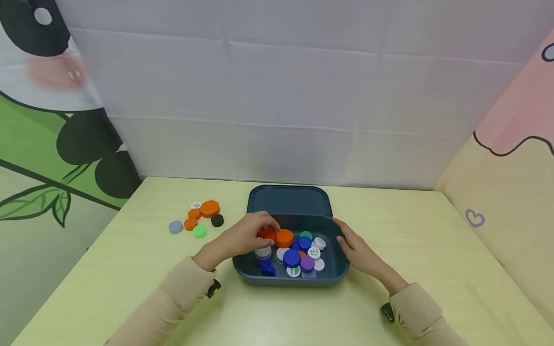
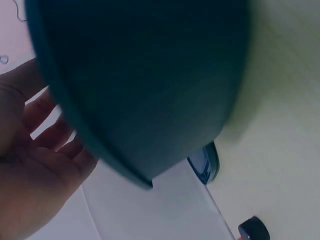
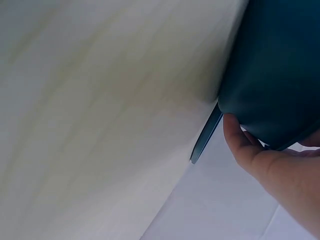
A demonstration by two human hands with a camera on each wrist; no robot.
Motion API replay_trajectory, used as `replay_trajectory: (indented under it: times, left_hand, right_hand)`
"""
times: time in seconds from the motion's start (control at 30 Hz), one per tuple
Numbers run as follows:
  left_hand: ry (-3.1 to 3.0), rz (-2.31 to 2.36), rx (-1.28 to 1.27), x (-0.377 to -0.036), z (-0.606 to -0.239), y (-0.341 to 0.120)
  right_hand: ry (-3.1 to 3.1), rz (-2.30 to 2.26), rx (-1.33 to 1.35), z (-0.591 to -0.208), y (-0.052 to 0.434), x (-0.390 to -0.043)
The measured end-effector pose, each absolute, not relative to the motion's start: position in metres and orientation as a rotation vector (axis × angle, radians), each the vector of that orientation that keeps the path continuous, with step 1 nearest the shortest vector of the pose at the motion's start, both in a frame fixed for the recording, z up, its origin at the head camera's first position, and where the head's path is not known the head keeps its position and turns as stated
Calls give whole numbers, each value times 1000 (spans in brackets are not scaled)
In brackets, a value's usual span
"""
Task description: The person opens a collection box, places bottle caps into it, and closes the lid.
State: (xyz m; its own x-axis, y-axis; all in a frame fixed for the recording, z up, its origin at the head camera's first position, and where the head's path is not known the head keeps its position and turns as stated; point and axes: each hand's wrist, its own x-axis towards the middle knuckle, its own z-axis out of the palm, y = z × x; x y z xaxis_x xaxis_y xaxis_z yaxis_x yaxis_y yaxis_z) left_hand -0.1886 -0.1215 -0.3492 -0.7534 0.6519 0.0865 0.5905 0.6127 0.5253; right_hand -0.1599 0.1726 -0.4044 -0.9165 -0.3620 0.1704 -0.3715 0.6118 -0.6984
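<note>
A dark blue box (image 1: 248, 276) stands mid-table with several coloured bottle caps inside. My left hand (image 1: 266, 226) reaches over its left rim, and the curled fingers pinch a red cap (image 1: 267, 234) beside an orange cap (image 1: 284, 237). In the left wrist view the box wall (image 2: 150, 90) fills the frame and hides the fingertips of the left hand (image 2: 35, 165). My right hand (image 1: 339, 233) grips the box's right wall. In the right wrist view the right hand (image 3: 270, 165) has a finger pressed on the outer box wall (image 3: 270, 75).
The box's lid (image 1: 289, 199) lies flat just behind it. A loose group of caps lies to the left: a large orange cap (image 1: 209, 208), a black cap (image 1: 217, 220), a green cap (image 1: 199, 231) and a grey cap (image 1: 175, 227). Cloth walls stand on three sides.
</note>
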Motion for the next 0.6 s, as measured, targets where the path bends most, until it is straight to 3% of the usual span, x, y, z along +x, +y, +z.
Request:
replay_trajectory:
  times: [0.6]
  left_hand:
    - [2686,601,1122,-182,-372,-102]
  right_hand:
    - [-2807,1213,649,-404,173,-159]
